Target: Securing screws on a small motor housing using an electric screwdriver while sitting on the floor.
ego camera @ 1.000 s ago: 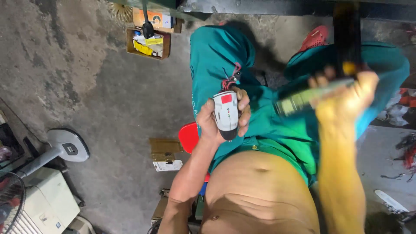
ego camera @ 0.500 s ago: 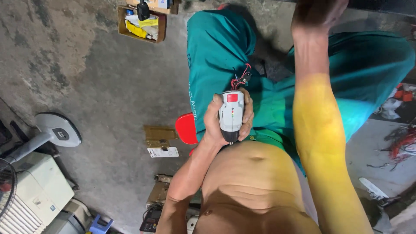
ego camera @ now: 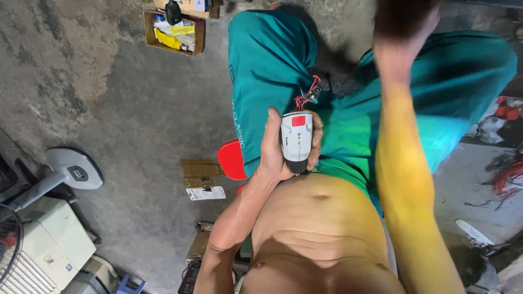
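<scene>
Over the lap, left hand (ego camera: 275, 144) grips the rigid grey-white plastic tool housing (ego camera: 296, 141) mid-body; loose wires look fragile; right hand (ego camera: 406, 24) too blurred to tell.

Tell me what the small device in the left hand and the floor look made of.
The device looks like moulded plastic: smooth white-grey shell, red patch, dark end, loose red wires at its top. The left hand wraps it. The floor looks like bare concrete: grey, rough, stained.
</scene>
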